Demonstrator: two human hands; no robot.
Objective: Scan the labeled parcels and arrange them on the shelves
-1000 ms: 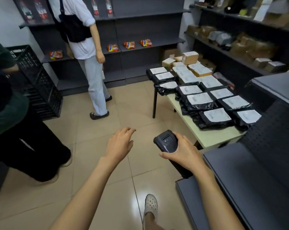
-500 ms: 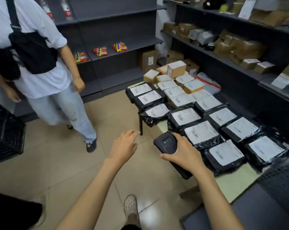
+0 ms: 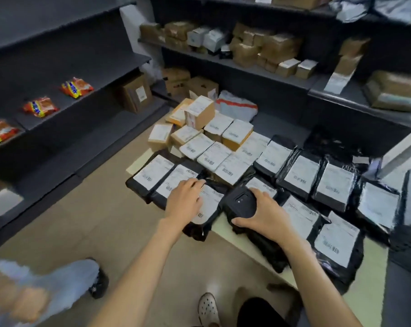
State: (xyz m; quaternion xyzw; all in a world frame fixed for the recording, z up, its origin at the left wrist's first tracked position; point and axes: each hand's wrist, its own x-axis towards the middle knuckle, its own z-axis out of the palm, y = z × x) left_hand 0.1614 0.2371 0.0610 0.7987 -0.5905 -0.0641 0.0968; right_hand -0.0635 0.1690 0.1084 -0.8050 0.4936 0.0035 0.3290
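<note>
1. Far left, the dark shelves [image 3: 65, 74] hold only a few snack packets [image 3: 40, 107] and one brown box [image 3: 135, 93]; I see no bagged parcels there, so that side looks untouched by my sorting.
2. My left hand [image 3: 184, 200] lies with loosely spread fingers on the white label of a black bagged parcel [image 3: 205, 212] at the near left edge of the table [image 3: 225, 228]. It rests on the bag and grips nothing yet.
3. My right hand [image 3: 267, 214] is curled round the black scanner [image 3: 239, 205], held just beside that same parcel, above the table edge.
4. Across the table lie rows of black bagged parcels [image 3: 334, 185] with labels up, and behind them a cluster of small labelled boxes [image 3: 199, 114]. All of these are waiting, so I judge the task barely begun.
5. On the right, the shelves [image 3: 251, 68] already carry many brown parcels; whether any are mine I cannot tell.
6. Left to do, as I judge: scan this first bag, shelve it, then the rest.
</note>
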